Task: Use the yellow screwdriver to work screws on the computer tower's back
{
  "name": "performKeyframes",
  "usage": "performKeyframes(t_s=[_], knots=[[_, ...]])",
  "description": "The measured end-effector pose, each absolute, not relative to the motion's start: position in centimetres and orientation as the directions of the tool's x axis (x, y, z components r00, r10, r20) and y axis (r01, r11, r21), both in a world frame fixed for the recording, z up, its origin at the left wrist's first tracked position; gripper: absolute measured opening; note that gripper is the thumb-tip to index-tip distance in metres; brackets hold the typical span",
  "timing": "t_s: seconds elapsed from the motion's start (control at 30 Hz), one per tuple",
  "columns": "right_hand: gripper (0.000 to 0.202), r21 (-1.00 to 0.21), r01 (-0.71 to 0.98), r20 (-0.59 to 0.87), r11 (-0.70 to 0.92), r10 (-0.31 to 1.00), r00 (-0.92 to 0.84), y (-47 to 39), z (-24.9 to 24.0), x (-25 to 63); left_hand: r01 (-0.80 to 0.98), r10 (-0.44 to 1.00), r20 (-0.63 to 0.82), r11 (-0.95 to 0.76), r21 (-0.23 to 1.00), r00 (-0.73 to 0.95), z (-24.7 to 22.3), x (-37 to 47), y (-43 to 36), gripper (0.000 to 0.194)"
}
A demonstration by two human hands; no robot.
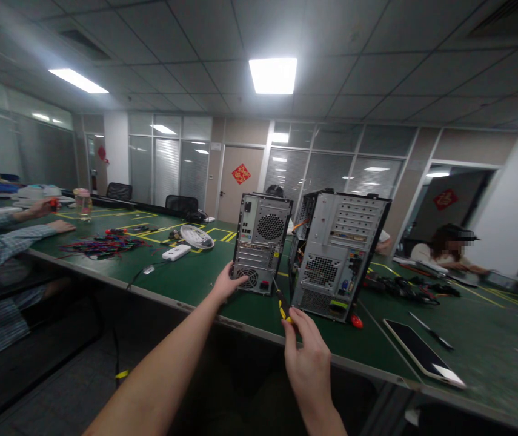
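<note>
The smaller computer case (263, 242) stands upright near the table's front edge, its back panel with fan grille and ports facing me. My left hand (226, 283) grips its lower left corner, thumb across the lower fan vent and the other fingers on the side, partly hidden. In my right hand (306, 348) is a screwdriver (281, 303) with a black and yellow handle, held between thumb and fingers. Its shaft points up to the case's lower right edge; whether the tip sits on a screw is too small to tell. A larger computer case (335, 260) stands just to the right.
A phone (422, 351) and a pen (431, 331) lie on the green table (195, 284) at right, black cables (404, 287) behind. Leftward are a wire bundle (104, 244), a white power strip (177, 252) and a round white basket (196, 237). Other people sit at left and right.
</note>
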State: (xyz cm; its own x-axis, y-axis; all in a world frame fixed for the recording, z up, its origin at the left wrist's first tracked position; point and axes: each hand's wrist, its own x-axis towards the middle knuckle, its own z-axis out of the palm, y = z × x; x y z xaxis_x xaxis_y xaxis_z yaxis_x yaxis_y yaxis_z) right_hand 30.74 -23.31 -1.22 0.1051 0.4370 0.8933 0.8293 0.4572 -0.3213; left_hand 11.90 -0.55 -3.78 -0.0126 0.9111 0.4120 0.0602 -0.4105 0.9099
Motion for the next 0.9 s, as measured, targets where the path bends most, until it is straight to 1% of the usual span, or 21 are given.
performKeyframes(t_s=[0.3,0.5,0.63,0.9], knots=[[0.028,-0.331,0.825,0.892,0.458,0.437,0.115,-23.38,-1.16,30.66,0.024,0.918,0.397,-0.397,0.918,-0.006,-3.75,11.89,-0.59,0.081],[0.029,-0.328,0.826,0.893,0.458,0.436,0.113,-23.30,-1.29,30.70,0.062,0.911,0.413,-0.412,0.909,-0.012,-3.72,11.97,-0.56,0.081],[0.028,-0.314,0.839,0.893,0.443,0.438,0.103,-23.34,-1.26,30.77,0.072,0.920,0.390,-0.387,0.919,-0.035,-3.48,12.01,-0.82,0.085],[0.027,-0.309,0.837,0.898,0.452,0.428,0.100,-23.32,-1.19,30.90,0.060,0.918,0.395,-0.393,0.917,-0.025,-3.74,11.93,-0.55,0.079]])
